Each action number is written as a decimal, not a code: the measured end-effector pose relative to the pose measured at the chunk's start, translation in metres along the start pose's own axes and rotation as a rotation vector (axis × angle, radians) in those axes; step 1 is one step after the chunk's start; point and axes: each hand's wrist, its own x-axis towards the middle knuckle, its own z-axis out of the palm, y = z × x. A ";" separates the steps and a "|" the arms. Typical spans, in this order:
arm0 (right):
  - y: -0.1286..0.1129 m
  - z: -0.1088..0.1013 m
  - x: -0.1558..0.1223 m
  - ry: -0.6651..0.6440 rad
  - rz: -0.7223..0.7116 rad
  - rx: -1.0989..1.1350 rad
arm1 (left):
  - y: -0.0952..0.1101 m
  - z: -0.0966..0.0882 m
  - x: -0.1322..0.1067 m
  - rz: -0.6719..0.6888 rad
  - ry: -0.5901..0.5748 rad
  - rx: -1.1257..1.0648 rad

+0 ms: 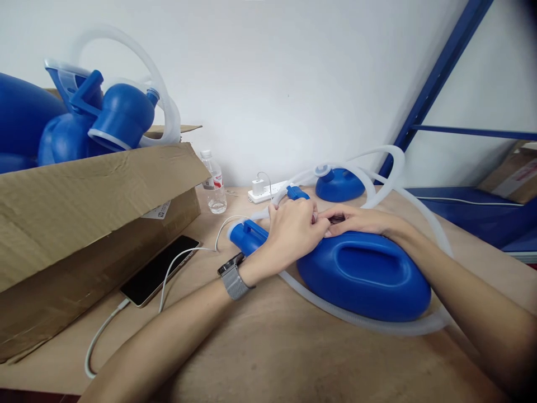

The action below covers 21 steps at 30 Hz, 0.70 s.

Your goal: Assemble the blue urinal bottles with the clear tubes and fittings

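A blue plastic urinal bottle with a moulded handle lies on its side on the table. My left hand, a watch on its wrist, bends over the bottle's neck end. Its fingers are curled and pressed together; what they grip is hidden. From the right, my right hand curves over the bottle's upper side, its fingertips meeting those of the left. Left of my left hand lies a blue urinal head with a handle. A translucent hose loops around the bottle, and a blue end piece shows behind my left hand.
A cardboard box with several blue urinal parts stands at the left. Near it are a phone with a white cable and a water bottle. A power strip and another blue container sit by the wall.
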 end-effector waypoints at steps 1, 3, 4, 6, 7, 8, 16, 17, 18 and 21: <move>0.000 0.000 0.000 -0.004 0.000 0.001 | -0.001 -0.002 0.000 0.010 -0.018 0.005; -0.001 0.000 0.000 -0.003 -0.007 -0.001 | -0.002 -0.005 -0.001 0.036 -0.055 0.013; -0.001 0.001 0.000 -0.002 -0.009 -0.001 | -0.002 -0.007 -0.001 0.049 -0.074 0.019; -0.001 0.001 0.000 -0.006 -0.008 -0.006 | -0.003 -0.010 -0.001 0.067 -0.108 0.030; -0.001 0.001 0.001 -0.008 -0.010 -0.010 | -0.003 -0.012 -0.001 0.074 -0.121 0.035; -0.001 0.001 0.001 -0.011 -0.014 -0.018 | -0.004 -0.013 -0.001 0.079 -0.134 0.039; -0.005 0.002 -0.001 -0.018 -0.003 -0.048 | -0.006 -0.011 0.002 0.092 -0.148 0.047; -0.005 0.002 -0.001 -0.022 -0.002 -0.044 | -0.005 -0.010 0.002 0.095 -0.142 0.054; -0.005 0.002 -0.001 -0.025 0.000 -0.039 | -0.005 -0.009 0.001 0.100 -0.137 0.062; -0.005 0.001 -0.001 -0.027 0.011 -0.034 | -0.005 -0.009 0.000 0.118 -0.113 0.084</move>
